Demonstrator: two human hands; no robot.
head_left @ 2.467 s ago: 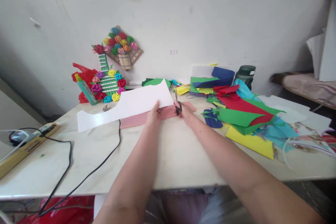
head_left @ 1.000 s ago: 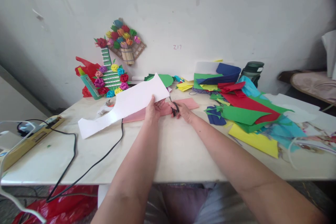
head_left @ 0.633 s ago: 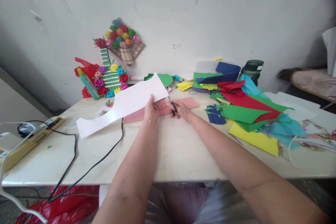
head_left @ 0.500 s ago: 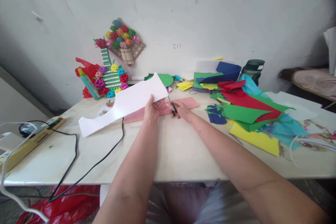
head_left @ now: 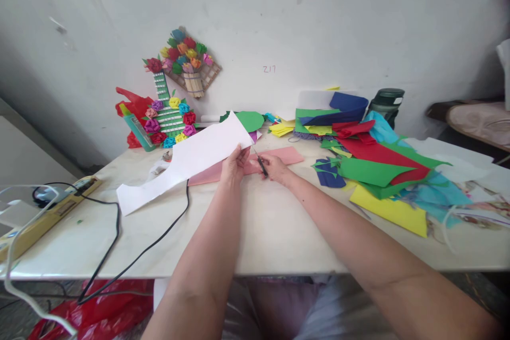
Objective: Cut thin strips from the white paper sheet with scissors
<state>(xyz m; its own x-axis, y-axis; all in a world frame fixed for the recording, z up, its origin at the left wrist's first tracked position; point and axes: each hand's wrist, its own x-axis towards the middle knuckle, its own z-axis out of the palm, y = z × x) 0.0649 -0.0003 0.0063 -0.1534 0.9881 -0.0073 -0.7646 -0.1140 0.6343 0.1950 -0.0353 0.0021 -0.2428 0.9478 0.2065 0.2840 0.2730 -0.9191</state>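
My left hand (head_left: pixel 234 164) grips the right end of a long white paper sheet (head_left: pixel 187 162), which it holds tilted above the table. My right hand (head_left: pixel 275 168) is closed on a small pair of black scissors (head_left: pixel 260 164) whose blades point up toward the paper's right corner. A pink sheet (head_left: pixel 274 158) lies flat on the table under both hands.
A heap of coloured paper (head_left: pixel 370 164) covers the right of the white table (head_left: pixel 258 234). Paper-flower crafts (head_left: pixel 171 119) lean on the wall at the back left. A black cable (head_left: pixel 131 260) runs over the left half. A dark green jar (head_left: pixel 385 101) stands at the back.
The scissors and my right hand have shifted left to the white sheet's right corner. My left hand has slid up along the sheet's edge, and the view has drifted slightly.
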